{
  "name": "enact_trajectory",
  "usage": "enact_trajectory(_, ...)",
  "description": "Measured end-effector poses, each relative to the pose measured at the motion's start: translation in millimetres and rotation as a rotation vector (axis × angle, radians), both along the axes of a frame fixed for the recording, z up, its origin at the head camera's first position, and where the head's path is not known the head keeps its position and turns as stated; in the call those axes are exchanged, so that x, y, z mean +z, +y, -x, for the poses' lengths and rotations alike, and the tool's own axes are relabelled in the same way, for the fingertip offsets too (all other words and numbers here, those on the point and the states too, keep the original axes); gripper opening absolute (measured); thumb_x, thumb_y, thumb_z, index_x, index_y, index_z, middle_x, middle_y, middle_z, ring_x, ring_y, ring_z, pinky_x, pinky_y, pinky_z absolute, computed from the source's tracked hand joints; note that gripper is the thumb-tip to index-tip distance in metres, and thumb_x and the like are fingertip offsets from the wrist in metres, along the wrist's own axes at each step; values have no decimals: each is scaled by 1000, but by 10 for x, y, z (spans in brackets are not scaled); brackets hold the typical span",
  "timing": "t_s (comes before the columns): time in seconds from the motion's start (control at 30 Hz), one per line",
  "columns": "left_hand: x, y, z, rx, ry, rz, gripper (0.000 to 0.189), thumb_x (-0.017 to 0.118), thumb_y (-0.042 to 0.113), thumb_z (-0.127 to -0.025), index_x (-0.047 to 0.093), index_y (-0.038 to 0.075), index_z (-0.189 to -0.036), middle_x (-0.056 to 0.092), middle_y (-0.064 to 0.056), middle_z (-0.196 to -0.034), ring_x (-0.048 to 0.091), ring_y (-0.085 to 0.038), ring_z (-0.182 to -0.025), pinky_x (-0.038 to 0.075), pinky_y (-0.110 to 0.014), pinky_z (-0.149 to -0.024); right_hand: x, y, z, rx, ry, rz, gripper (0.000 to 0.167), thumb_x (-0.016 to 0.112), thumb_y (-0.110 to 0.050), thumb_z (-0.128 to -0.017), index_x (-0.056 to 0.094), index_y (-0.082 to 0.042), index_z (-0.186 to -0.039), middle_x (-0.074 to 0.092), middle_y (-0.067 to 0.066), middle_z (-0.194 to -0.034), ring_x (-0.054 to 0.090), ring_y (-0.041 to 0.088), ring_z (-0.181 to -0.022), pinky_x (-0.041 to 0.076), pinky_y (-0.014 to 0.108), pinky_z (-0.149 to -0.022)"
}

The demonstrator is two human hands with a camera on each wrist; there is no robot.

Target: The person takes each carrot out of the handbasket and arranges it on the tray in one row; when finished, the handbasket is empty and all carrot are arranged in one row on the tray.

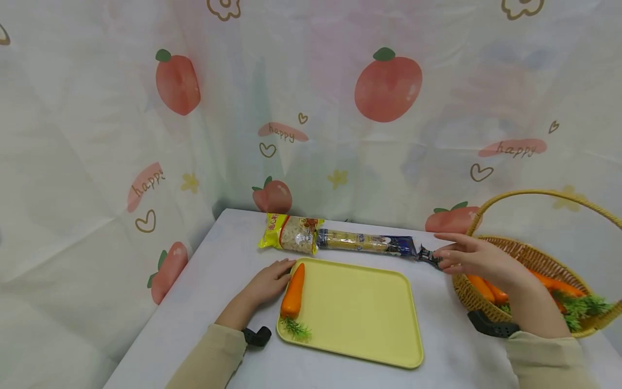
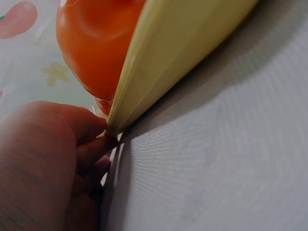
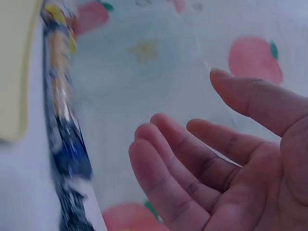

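Note:
My left hand point(image 1: 266, 282) pinches the left rim of a yellow tray point(image 1: 359, 308); in the left wrist view its thumb and fingers point(image 2: 91, 149) meet at the tray's edge. On the tray's left side lies an orange carrot point(image 1: 293, 294) with green leaves toward me. My right hand point(image 1: 486, 263) hovers at the left side of a wicker basket point(image 1: 539, 251), palm facing left. Its fingers point(image 3: 159, 168) are loosely extended and the thumb is apart, with nothing held. Several carrots point(image 1: 559, 284) with green tops lie in the basket.
Behind the tray lie a yellow-and-clear food packet point(image 1: 293, 235), a long packet with dark blue ends point(image 1: 362, 241) and a small dark packet point(image 1: 427, 256), partly behind the right hand. The basket's tall handle point(image 1: 534, 192) arches up at the right. A printed curtain point(image 1: 316, 97) borders the white table point(image 1: 228, 243).

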State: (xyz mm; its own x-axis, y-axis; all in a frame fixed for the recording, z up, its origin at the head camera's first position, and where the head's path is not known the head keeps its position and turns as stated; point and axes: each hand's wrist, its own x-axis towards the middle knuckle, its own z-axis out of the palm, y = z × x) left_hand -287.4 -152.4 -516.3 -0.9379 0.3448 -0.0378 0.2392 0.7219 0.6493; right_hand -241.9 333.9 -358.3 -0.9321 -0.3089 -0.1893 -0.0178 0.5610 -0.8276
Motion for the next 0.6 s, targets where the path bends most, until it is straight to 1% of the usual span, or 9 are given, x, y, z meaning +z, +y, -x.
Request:
enact_trajectory(0.07, -5, -5, 0, -1, 6, 3, 48, 46, 35, -103, 43, 26, -151, 39, -6, -158, 30, -33, -149, 25, -54, -122, 12, 218, -3, -33, 10, -44, 75, 56, -38, -100, 19, -5, -157, 48, 29, -141, 67, 18, -108, 58, 41, -93)
enact_trajectory(0.13, -7, -8, 5, -2, 9, 0, 48, 46, 35, -103, 43, 26, -151, 39, -6, -158, 30, -32, -149, 25, -53, -122, 9, 426, 3, -62, 17, -79, 76, 51, -42, -102, 18, -2, -157, 44, 29, -146, 66, 12, -108, 58, 36, -92)
enact_trajectory(0.2, -10, -13, 11, -1, 8, 0, 49, 46, 36, -103, 43, 27, -151, 39, -5, -158, 30, -31, -149, 25, -53, -122, -10, 627, 15, -65, 21, -83, 74, 46, -42, -104, 16, 0, -157, 51, 14, -143, 65, 5, -107, 58, 30, -90)
enact_trajectory(0.27, -12, -14, 20, 1, 7, 3, 49, 46, 36, -103, 43, 28, -151, 39, -4, -158, 30, -30, -149, 25, -52, -123, -47, 795, 29, -78, 28, -68, 70, 44, -40, -105, 19, 0, -156, 56, -8, -135, 63, -5, -104, 57, 22, -87)
enact_trajectory(0.37, -15, -12, 24, -5, 9, 8, 48, 46, 35, -104, 43, 27, -151, 39, -5, -158, 30, -30, -149, 25, -53, -122, -117, 999, 48, -97, 23, -54, 66, 45, -37, -105, 23, 0, -155, 51, -38, -117, 59, -13, -102, 55, 17, -85)
enact_trajectory(0.4, -13, -10, 26, -6, 9, 8, 49, 46, 35, -103, 43, 27, -151, 39, -5, -158, 30, -31, -149, 25, -53, -122, -138, 1059, 52, -110, 14, -56, 67, 45, -38, -105, 22, 0, -155, 50, -40, -114, 58, -15, -101, 56, 18, -85)
enact_trajectory(0.47, -10, -8, 26, -11, 11, 9, 49, 46, 35, -103, 43, 26, -151, 39, -5, -158, 30, -31, -149, 26, -53, -122, -172, 1171, 61, -169, -16, -85, 73, 46, -44, -103, 21, 0, -156, 52, -39, -111, 57, -17, -96, 56, 20, -83)
enact_trajectory(0.53, -8, -8, 25, -5, 3, 12, 49, 46, 36, -103, 42, 27, -151, 39, -4, -158, 30, -30, -149, 26, -52, -122, -188, 1289, 59, -234, -44, -130, 82, 44, -51, -102, 16, 4, -156, 56, -25, -116, 53, -18, -89, 57, 23, -80)
enact_trajectory(0.6, -6, -10, 23, -4, 3, 5, 49, 46, 36, -103, 42, 26, -151, 39, -5, -158, 31, -31, -149, 26, -53, -122, -201, 1412, 55, -298, -69, -149, 87, 42, -55, -101, 12, 6, -155, 57, -20, -112, 51, -18, -85, 57, 24, -77)
